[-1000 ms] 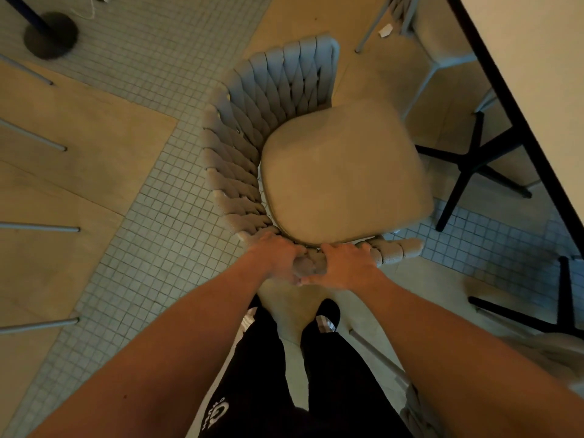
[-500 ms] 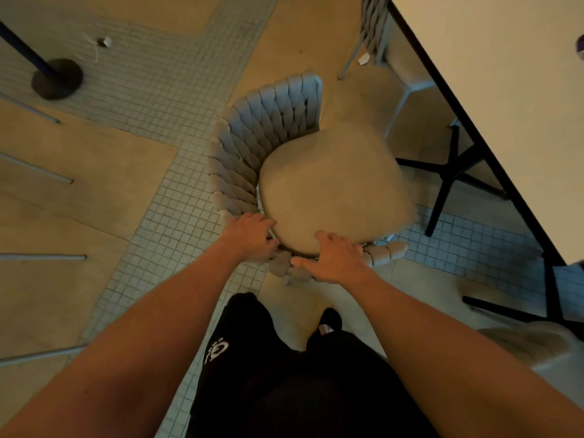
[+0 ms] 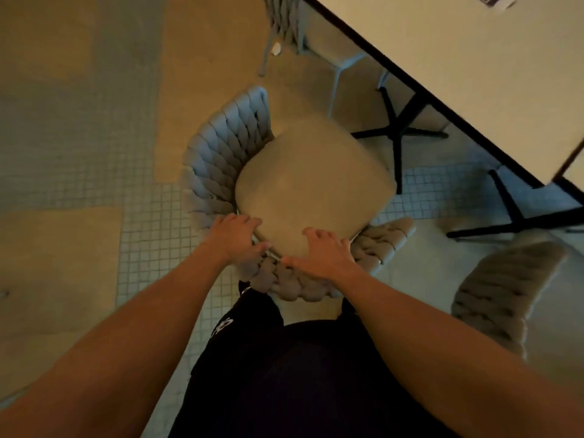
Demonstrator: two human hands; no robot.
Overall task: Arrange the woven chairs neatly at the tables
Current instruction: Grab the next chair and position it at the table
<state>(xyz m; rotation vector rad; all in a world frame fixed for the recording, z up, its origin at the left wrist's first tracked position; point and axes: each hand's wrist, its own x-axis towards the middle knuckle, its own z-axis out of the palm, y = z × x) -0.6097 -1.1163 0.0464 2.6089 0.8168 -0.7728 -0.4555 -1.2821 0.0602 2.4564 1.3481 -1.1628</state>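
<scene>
A woven chair (image 3: 221, 159) with a grey braided back and a beige seat cushion (image 3: 316, 184) stands on the floor just in front of me, its open front turned toward the white table (image 3: 474, 74) at the upper right. My left hand (image 3: 237, 238) grips the near rim of the chair's back, fingers curled over it toward the cushion. My right hand (image 3: 322, 254) holds the same rim a little to the right, thumb pointing left along the braid. The chair's legs are hidden under the seat.
Black table feet (image 3: 398, 134) stand just beyond the cushion. A second woven chair (image 3: 284, 20) sits tucked at the table's far side. A third woven chair (image 3: 505, 286) stands close by at my right. Another tabletop's corner (image 3: 575, 172) shows at the right edge.
The chair has slid toward the table and its feet. My hands, together at the middle of the back rim before, have spread apart along it. I stepped forward.
</scene>
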